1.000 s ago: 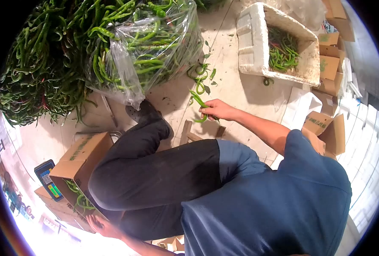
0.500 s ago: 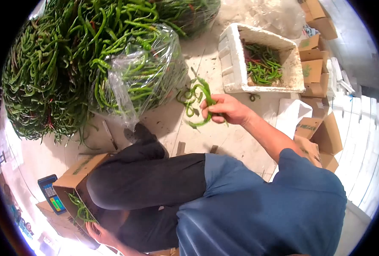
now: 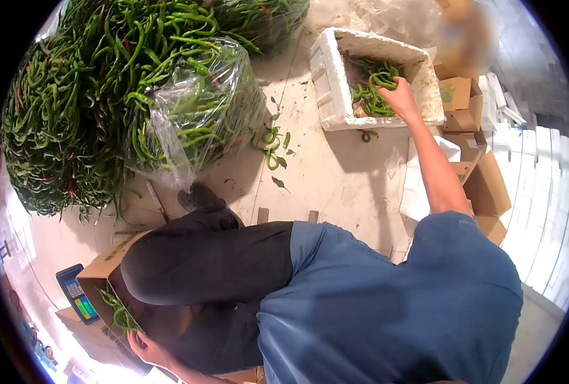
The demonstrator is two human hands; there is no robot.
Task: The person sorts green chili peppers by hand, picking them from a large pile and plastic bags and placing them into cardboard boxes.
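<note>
My right hand [image 3: 400,99] reaches into a white foam box [image 3: 332,96], its thumb and fingers closed around curved green chili peppers [image 3: 380,79]. Below them, more green and some dark red chili peppers [image 3: 373,102] lie in the box. At the lower left, my left hand [image 3: 145,349] is at the near rim of an open cardboard box [image 3: 102,267], fingers bent around the edge. Green chili peppers [image 3: 117,308] inside that box lie close to its fingertips. My leg hides part of the box.
A large heap of green chili peppers [image 3: 60,121] and a clear plastic bag [image 3: 201,109] of them are at the upper left. Loose peppers [image 3: 272,144] lie on the floor. A scale display [image 3: 78,294] stands beside the cardboard box. Other cartons [image 3: 460,102] line the right.
My right hand has moved up and right with the chili peppers, from above the floor into the foam box. My left hand has stayed at the cardboard box. The view has shifted slightly.
</note>
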